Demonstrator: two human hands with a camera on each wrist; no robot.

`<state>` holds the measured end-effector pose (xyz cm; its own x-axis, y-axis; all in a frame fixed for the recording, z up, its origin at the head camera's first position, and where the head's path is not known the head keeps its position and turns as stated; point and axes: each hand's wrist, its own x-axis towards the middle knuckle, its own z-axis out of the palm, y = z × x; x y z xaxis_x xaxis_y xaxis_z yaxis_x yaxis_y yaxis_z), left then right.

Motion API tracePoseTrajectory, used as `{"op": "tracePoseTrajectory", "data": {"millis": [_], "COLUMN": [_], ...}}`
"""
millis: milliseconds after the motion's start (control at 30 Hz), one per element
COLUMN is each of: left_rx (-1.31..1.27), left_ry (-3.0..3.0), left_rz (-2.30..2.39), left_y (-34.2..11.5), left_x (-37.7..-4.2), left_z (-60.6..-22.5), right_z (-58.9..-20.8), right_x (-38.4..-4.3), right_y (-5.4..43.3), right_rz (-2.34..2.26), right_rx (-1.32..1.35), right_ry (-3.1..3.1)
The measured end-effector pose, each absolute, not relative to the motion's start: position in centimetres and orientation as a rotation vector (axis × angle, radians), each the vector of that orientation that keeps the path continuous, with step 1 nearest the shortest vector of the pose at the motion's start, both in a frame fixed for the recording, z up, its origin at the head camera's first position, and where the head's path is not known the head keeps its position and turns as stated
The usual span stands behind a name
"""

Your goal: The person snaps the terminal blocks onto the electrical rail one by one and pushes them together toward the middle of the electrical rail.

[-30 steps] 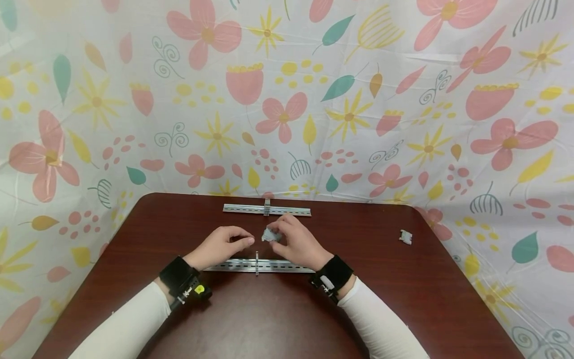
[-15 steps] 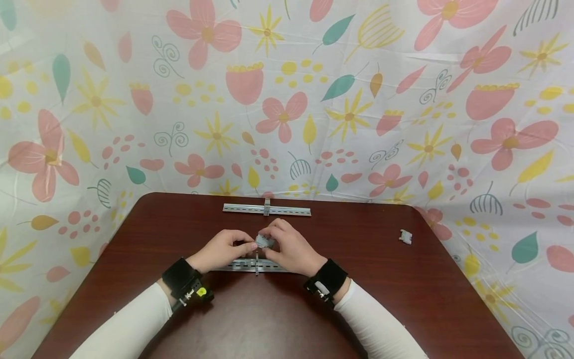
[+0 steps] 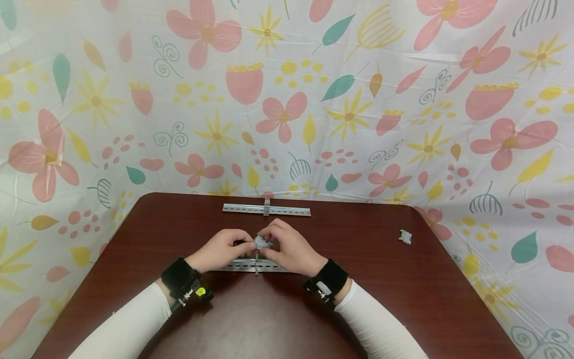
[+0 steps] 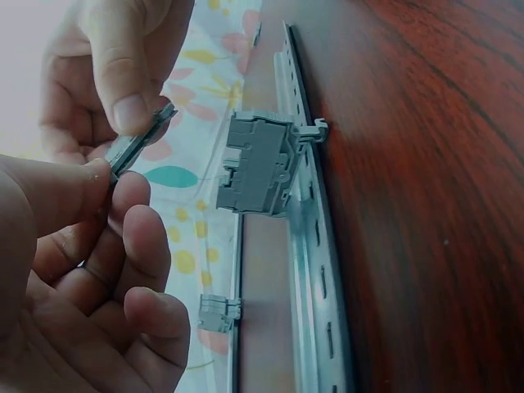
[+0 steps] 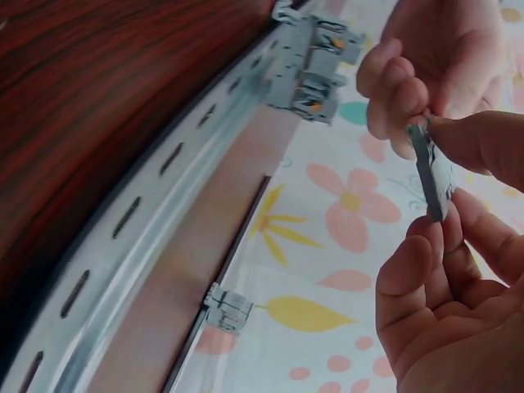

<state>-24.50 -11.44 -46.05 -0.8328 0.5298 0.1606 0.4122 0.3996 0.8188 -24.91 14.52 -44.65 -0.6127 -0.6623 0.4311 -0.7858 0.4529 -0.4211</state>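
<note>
Both hands hold one thin grey DIN-rail terminal block above the near rail. My left hand pinches one end of it between thumb and fingertips. The other end is pinched by my right hand. In the left wrist view the held terminal block appears edge-on and tilted; the fingers hide part of it. Below them lies the slotted metal DIN rail, with a grey terminal block seated across it. The right wrist view shows that seated block with small orange parts.
A second DIN rail lies near the table's back edge, carrying a terminal block near its middle. One loose grey terminal block lies on the right of the brown table. A flower-patterned curtain hangs behind.
My right hand has brought the terminal block left and slightly down to my left hand, which now grips it too. Over the last half second it has tilted slightly.
</note>
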Motion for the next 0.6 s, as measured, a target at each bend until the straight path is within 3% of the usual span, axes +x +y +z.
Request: {"op": "tracePoseTrajectory", "data": {"millis": [300,600], "left_rx": [0.916,0.910], "left_ry": [2.541,2.559], "left_rz": [1.356,1.318], "left_y": [-11.4,-11.3], "left_x": [-24.0,-23.8], "left_z": [-45.4,-45.3], "right_z": [-44.2,-43.8], "right_x": [-25.0,-25.1], "right_y": [15.1,15.7], "right_rz": [1.239,1.260], "right_rx": [1.196,1.176], "right_ry": [-2.578,-2.696]}}
